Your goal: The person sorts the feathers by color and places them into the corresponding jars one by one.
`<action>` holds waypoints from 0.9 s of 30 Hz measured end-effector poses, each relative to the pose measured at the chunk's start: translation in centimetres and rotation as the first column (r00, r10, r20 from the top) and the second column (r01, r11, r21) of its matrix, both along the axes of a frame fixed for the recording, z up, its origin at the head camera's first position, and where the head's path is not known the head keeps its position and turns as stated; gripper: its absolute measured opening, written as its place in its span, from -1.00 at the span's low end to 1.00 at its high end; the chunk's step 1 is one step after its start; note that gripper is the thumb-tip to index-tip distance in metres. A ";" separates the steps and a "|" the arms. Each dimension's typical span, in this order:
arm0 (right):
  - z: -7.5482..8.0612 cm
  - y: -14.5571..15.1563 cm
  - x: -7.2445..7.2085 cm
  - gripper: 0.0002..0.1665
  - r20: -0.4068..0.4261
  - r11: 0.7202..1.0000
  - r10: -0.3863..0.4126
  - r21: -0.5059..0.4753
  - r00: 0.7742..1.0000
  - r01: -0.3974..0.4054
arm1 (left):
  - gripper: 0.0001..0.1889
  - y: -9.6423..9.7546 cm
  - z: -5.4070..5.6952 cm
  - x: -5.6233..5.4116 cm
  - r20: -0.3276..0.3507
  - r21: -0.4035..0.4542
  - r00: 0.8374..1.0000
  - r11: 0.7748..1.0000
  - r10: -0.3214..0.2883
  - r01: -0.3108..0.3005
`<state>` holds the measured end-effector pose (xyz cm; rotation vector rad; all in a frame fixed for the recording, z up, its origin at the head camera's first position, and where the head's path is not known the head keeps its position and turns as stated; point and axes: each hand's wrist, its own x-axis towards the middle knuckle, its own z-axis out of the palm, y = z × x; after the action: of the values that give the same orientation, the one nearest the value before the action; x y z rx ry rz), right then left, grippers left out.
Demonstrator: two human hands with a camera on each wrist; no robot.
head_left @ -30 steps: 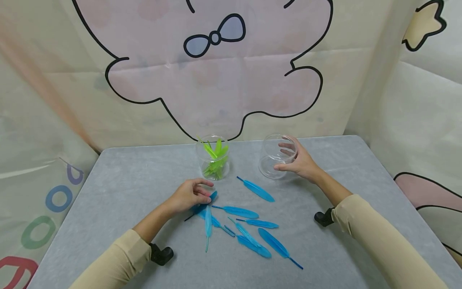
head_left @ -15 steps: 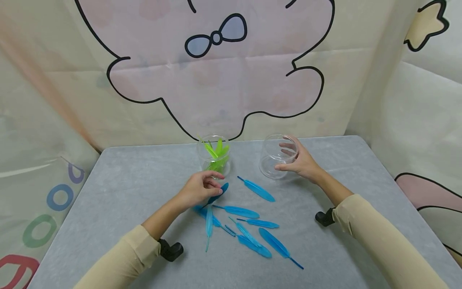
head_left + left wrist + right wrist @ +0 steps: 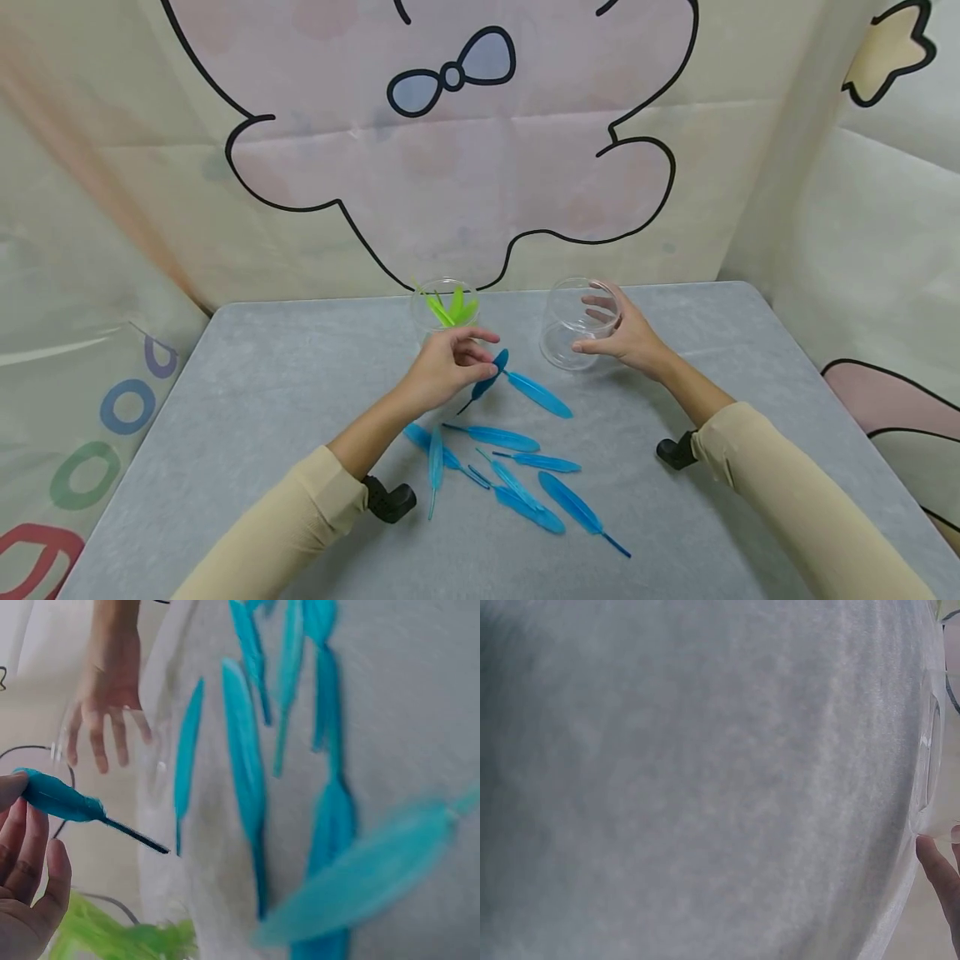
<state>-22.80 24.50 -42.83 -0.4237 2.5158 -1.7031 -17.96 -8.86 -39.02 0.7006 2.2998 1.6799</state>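
My left hand (image 3: 448, 367) pinches a blue feather (image 3: 487, 385) between thumb and fingers, over the table in front of the two cups. In the left wrist view that feather (image 3: 64, 799) slants with its dark quill pointing away from the fingertips. My right hand (image 3: 632, 337) grips the right side of a clear cup (image 3: 557, 327), thumb in front and fingers around behind; it stands at the back of the table with nothing inside. Behind my left hand is another clear cup (image 3: 415, 312) with bright green feathers (image 3: 453, 310) in it, its lower part hidden.
Several blue feathers lie loose on the grey table (image 3: 300, 375). One feather (image 3: 538, 395) rests near the right cup, another (image 3: 573, 504) farther forward, and a paler one (image 3: 436, 467) to the left. A printed cloth wall (image 3: 465, 167) rises behind the table.
My left hand has lifted a blue feather from the pile and carried it right and toward the back. My right hand stays in place on the cup.
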 end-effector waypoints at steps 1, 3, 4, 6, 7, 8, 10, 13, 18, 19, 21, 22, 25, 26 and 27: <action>0.1 0.0 0.0 0.29 0.000 1.000 -0.001 -0.002 1.000 0.001 | -0.65 0.3 0.2 -0.1 -0.004 0.003 1.000 1.000 0.007 -0.007; 0.1 0.0 0.0 0.29 0.001 1.000 0.000 -0.003 1.000 0.000 | -0.65 0.8 0.6 -0.2 -0.004 0.007 1.000 1.000 0.021 -0.021; 0.1 0.0 0.0 0.28 0.003 1.000 0.000 -0.006 1.000 0.000 | -0.65 1.1 0.8 -0.3 -0.005 0.010 1.000 1.000 0.027 -0.027; 0.1 -0.1 0.0 0.28 0.004 1.000 0.001 -0.011 1.000 -0.001 | -0.64 1.6 1.2 -0.5 -0.015 0.022 0.999 0.999 0.039 -0.039; 0.2 -0.1 0.1 0.27 0.005 1.000 0.000 -0.011 1.000 0.000 | -0.65 1.8 1.4 -0.6 -0.017 0.033 0.999 0.998 0.047 -0.046; 0.2 -0.1 0.0 0.28 0.004 1.000 0.000 -0.009 1.000 0.000 | -0.64 2.0 1.6 -0.7 -0.020 0.044 0.998 0.997 0.057 -0.056; 0.2 -0.1 0.0 0.28 0.002 1.000 -0.001 -0.008 1.000 0.001 | -0.64 2.5 1.9 -1.0 -0.030 0.076 0.997 0.995 0.073 -0.071; 0.2 -0.1 0.1 0.28 0.001 1.000 -0.003 0.000 1.000 0.003 | -0.63 3.2 2.3 -1.4 -0.047 0.110 0.994 0.989 0.101 -0.095; 0.3 -0.2 0.2 0.25 0.000 1.000 -0.008 0.007 1.000 0.007 | -0.62 4.1 3.0 -2.0 -0.078 0.145 0.986 0.980 0.145 -0.133; 0.3 -0.2 0.2 0.25 0.002 1.000 -0.008 0.003 1.000 0.008 | -0.61 4.2 3.1 -2.1 -0.084 0.157 0.985 0.978 0.153 -0.138; 0.3 -0.2 0.2 0.24 0.003 1.000 -0.009 -0.001 1.000 0.009 | -0.61 4.5 3.4 -2.4 -0.093 0.183 0.982 0.972 0.166 -0.148; 0.3 -0.2 0.2 0.24 0.004 1.000 -0.010 -0.003 1.000 0.010 | -0.61 4.6 3.6 -2.5 -0.100 0.196 0.980 0.969 0.171 -0.149; 0.2 -0.2 0.2 0.23 0.003 1.000 -0.011 -0.008 1.000 0.011 | -0.61 5.0 4.0 -2.9 -0.116 0.221 0.975 0.962 0.191 -0.162; 0.2 -0.2 0.2 0.23 0.002 1.000 -0.011 -0.006 1.000 0.011 | -0.62 5.1 4.2 -3.0 -0.119 0.223 0.973 0.960 0.197 -0.167; 0.2 -0.2 0.2 0.23 0.001 1.000 -0.011 -0.006 1.000 0.011 | -0.62 5.3 4.4 -3.1 -0.123 0.224 0.972 0.959 0.202 -0.172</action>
<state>-22.57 24.29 -42.64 -0.4096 2.5176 -1.7149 -21.04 -3.57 -34.67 0.6834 2.3719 2.0481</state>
